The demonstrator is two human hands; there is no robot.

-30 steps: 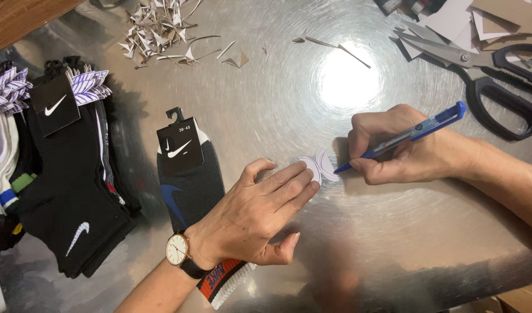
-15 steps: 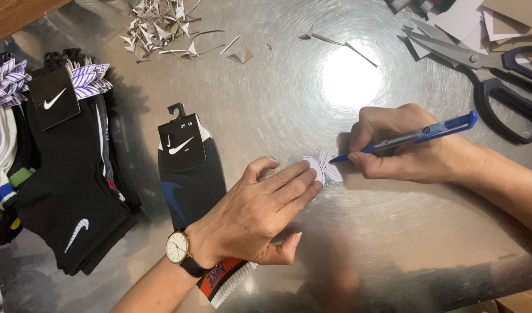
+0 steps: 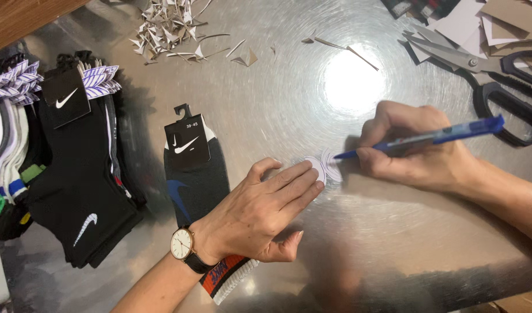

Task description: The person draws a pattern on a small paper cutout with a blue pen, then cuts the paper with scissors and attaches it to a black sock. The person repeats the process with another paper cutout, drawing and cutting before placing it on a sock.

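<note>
The bench (image 3: 289,87) was brushed metal, glossy, with swirl marks catching a bright glare. The pen (image 3: 428,137) looked like smooth blue plastic, the small tag (image 3: 325,167) and the scraps (image 3: 167,29) like matt white paper. The socks (image 3: 196,179) were soft matt knitted cloth, and the scissors (image 3: 486,75) had shiny steel blades with black plastic handles.

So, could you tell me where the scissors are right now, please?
The scissors lie at the head view's upper right on the metal table, just beyond the right hand holding the blue pen.
</note>
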